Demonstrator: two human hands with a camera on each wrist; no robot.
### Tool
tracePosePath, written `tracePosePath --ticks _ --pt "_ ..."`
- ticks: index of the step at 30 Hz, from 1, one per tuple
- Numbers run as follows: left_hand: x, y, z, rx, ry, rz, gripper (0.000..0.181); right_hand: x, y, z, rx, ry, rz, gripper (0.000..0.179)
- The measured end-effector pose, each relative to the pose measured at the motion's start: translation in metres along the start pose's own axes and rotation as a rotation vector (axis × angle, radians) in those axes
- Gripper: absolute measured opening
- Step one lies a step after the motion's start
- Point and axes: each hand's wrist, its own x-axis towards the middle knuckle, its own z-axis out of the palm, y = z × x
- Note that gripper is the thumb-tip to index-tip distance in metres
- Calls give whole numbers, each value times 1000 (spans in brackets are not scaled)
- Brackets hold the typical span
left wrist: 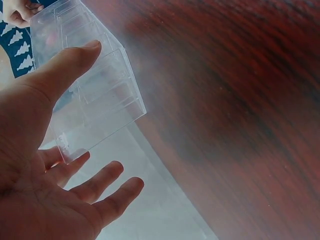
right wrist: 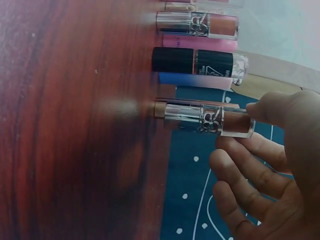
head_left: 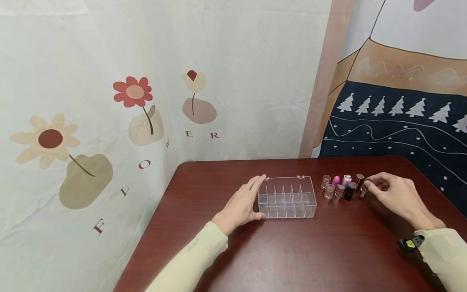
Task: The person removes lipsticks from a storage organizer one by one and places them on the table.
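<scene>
A clear plastic box with an opened lid and many small compartments stands on the table. My left hand spans its left end, fingers extended at the back corner and thumb at the front. In the right wrist view, thumb and fingertips of my right hand pinch the clear-capped end of a lipstick. It stands upright, its lower end close to the tabletop. Beside it, to the left in the head view, are a slim brown lipstick, a black one and a purple one.
More upright lipsticks stand between the box and my right hand: a pink one and several with clear caps, such as a peach one. The dark red table meets a pale flower-printed curtain behind and a navy tree-printed cloth at right.
</scene>
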Motion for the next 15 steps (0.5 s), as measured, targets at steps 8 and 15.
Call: tracePosePath --ticks 8,15 --pt "0 0 1 -4 -3 -5 132 -2 0 5 -3 -29 3 26" --pt "1 -1 1 -4 -7 -9 132 -2 2 6 -6 -21 -3 26"
